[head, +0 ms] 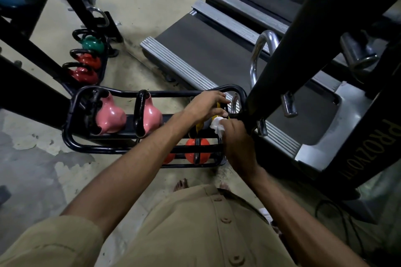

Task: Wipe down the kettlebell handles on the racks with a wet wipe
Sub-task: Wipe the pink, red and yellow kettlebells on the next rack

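A black tubular rack stands in front of me with two pink kettlebells on its upper tier and orange ones below. At the rack's right end sits a yellow kettlebell, mostly hidden by my hands. My left hand grips its top, fingers curled over the handle. My right hand holds a crumpled white wet wipe against the kettlebell just below the left hand.
A second rack at the back left carries a green and two red kettlebells. Two treadmill decks lie to the right. A black machine post rises close to my right hand. My bare feet stand on concrete floor.
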Demonstrator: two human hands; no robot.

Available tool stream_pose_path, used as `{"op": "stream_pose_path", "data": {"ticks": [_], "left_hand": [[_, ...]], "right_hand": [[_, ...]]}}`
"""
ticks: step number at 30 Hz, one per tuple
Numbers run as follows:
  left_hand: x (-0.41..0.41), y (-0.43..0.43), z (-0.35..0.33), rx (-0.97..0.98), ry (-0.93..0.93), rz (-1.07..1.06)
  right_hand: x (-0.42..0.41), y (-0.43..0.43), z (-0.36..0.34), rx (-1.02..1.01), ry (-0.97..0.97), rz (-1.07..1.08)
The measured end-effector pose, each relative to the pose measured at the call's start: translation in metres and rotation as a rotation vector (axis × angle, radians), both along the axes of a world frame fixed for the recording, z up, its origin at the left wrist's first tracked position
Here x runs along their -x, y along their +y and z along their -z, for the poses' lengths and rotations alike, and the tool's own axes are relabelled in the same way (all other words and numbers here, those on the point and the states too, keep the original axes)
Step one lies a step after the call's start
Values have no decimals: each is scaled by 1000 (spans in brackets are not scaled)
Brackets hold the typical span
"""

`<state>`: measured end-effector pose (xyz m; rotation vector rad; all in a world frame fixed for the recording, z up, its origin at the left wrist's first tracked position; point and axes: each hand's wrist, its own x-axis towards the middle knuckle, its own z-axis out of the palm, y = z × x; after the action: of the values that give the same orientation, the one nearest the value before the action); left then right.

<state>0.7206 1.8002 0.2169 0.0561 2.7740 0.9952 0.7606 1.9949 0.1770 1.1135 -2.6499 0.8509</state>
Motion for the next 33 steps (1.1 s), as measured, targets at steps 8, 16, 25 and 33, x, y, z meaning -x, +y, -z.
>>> {"op": "stream_pose_path", "data": {"ticks": [8, 16, 25, 33], "left_hand": [[-3, 2, -1, 30, -8, 3], [-5, 0, -5, 2, -17, -12], [-6, -1, -6, -2, 6, -16], [-4, 3, -4, -7, 1, -30]], "right_hand": [[14, 2, 7, -436, 380, -273], [-3, 13, 10, -87, -94, 37], [41, -16, -6, 2, -608, 334], [45, -2, -25, 168, -1142, 249]]}}
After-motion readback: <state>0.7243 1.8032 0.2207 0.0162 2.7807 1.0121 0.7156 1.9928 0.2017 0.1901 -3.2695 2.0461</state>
